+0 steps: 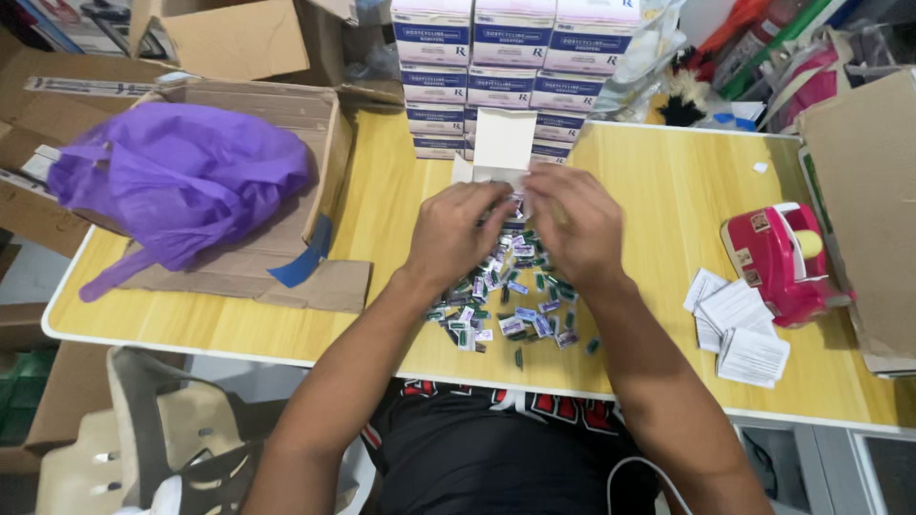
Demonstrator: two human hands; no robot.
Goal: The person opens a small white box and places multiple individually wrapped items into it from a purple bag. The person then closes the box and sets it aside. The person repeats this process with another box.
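My left hand (465, 232) and my right hand (571, 222) are close together over a pile of small green and purple capsule strips (510, 300) on the yellow table (658, 181). Both hands have fingers curled around strips just below a small open white carton (503, 148), whose flap stands up. What exactly sits between the fingers is partly hidden. Behind the carton stand stacks of white and blue boxes (506, 72).
A cardboard box holding a purple plastic bag (181, 176) sits at the left. A pink tape dispenser (782, 262) and folded white leaflets (739, 329) lie at the right. More cardboard (863, 191) leans at the far right edge. A chair back (172, 429) is below left.
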